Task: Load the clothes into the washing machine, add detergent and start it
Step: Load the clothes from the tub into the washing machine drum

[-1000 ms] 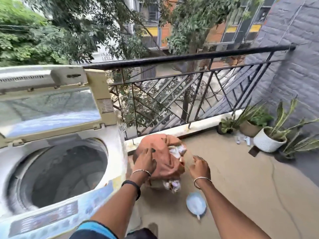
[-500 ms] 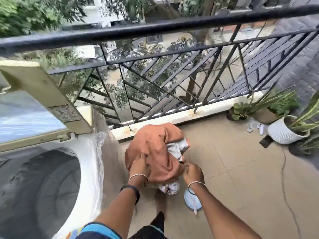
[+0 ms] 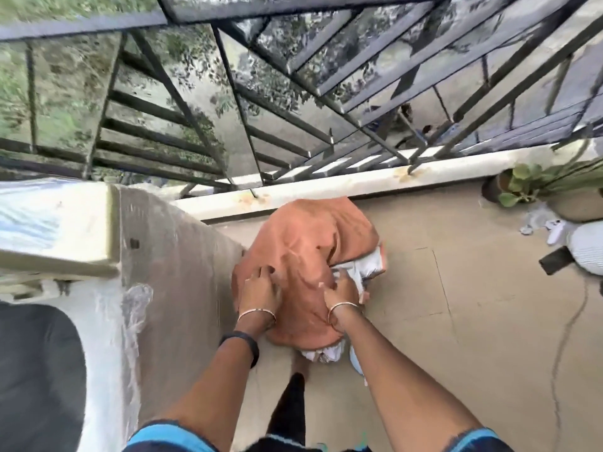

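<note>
A pile of clothes lies on the balcony floor by the railing kerb, with an orange garment on top and white cloth showing at its right and lower edges. My left hand rests on the left side of the orange garment, fingers spread on the fabric. Fingers of my right hand curl into the folds near the white cloth. The washing machine stands at the left with its lid raised and its dark drum open.
A black metal railing on a pale kerb bounds the balcony ahead. Potted plants and a white pot stand at the right. A light blue round object lies on the floor under my right forearm.
The view has tipped down and moved closer to the pile. Both hands have come down onto the orange garment, and the right hand has moved from the pile's edge onto it.
</note>
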